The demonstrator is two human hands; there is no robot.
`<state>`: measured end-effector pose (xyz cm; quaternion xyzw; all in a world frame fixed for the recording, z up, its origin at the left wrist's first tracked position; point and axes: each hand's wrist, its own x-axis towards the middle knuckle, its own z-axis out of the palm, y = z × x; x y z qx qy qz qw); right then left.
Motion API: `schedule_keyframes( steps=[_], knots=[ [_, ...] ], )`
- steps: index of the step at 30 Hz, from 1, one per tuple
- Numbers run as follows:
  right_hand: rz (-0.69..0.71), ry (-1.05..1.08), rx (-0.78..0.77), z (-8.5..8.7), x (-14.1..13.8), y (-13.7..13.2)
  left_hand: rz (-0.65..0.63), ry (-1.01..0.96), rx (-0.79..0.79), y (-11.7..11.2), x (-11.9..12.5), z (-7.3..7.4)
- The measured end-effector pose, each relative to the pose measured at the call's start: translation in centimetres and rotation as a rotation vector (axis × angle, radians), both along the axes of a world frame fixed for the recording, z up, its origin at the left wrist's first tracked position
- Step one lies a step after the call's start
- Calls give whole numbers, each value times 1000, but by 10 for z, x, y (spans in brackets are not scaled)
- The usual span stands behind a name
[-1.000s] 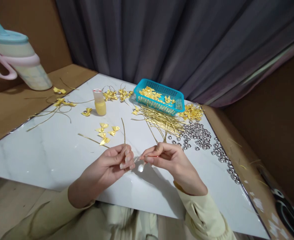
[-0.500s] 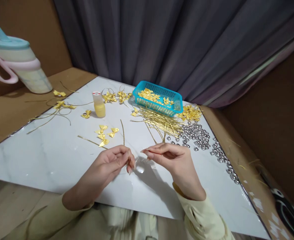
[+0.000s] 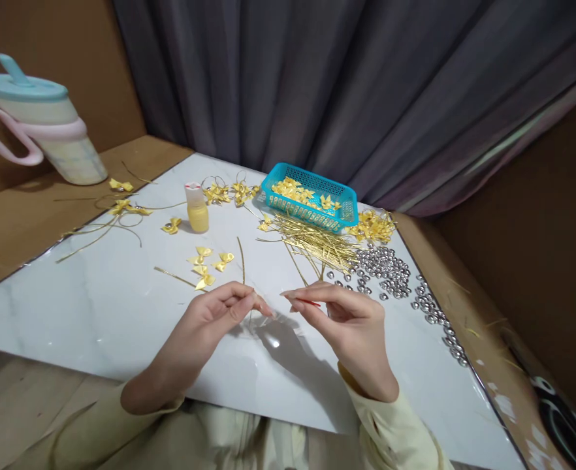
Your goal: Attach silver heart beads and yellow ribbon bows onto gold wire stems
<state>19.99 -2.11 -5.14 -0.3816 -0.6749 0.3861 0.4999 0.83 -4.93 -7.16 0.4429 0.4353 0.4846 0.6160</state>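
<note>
On the near side of the blue basket [image 3: 320, 183], the right hand [image 3: 349, 316] pinches a thin red strip [image 3: 311, 302], while the left hand [image 3: 219, 318] has its fingertips drawn close, and whether they grip something I cannot tell. The strip is slender, so it may slip if the pinch loosens. Also, the yellow bows [image 3: 223, 262] lie loose, to the near left of the basket, and a careless sweep of the left hand could scatter them.
</note>
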Motion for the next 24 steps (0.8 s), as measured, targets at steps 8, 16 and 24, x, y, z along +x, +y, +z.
schedule_keyframes(
  steps=[8,16,24],
  knots=[
    [38,22,69,3,-1,-2,162,139,83,3,-3,9],
    [100,44,57,3,0,-3,253,288,216,4,2,9],
    [125,118,-50,4,0,-1,119,263,192,3,9,8]
  ],
)
